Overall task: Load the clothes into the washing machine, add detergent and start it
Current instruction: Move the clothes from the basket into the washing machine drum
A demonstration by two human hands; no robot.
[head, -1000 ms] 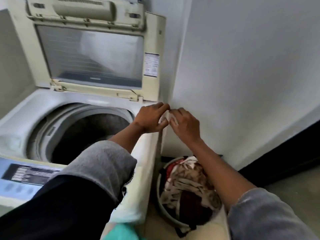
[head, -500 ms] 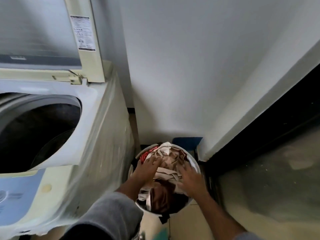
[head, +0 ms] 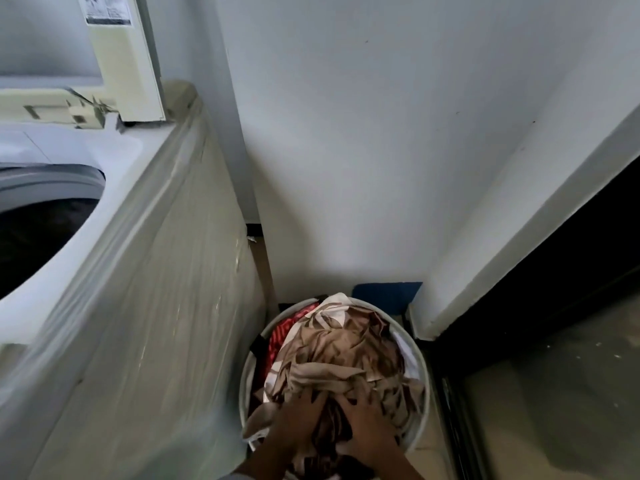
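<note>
White wall backed the open washer (head: 104, 254) at the left; beside it on the floor the basket (head: 424, 375) held the clothes (head: 346, 355). Left hand (head: 301, 415) and right hand (head: 363, 420) pressed into the pile, fingers spread, though I couldn't tell whether they had closed on cloth. Best, I thought, to scoop deep and lift a modest bundle clear of the basket.

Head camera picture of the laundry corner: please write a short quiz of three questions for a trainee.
1. True or false: the lid of the cream top-loading washing machine stands raised.
2. Where do the brown-and-beige patterned clothes lie? A: in the drum. B: in the round white basket. C: on the floor.
3. Fill in: the left hand and the right hand both touch the ____.
Key: 1 true; 2 B; 3 clothes.
</note>
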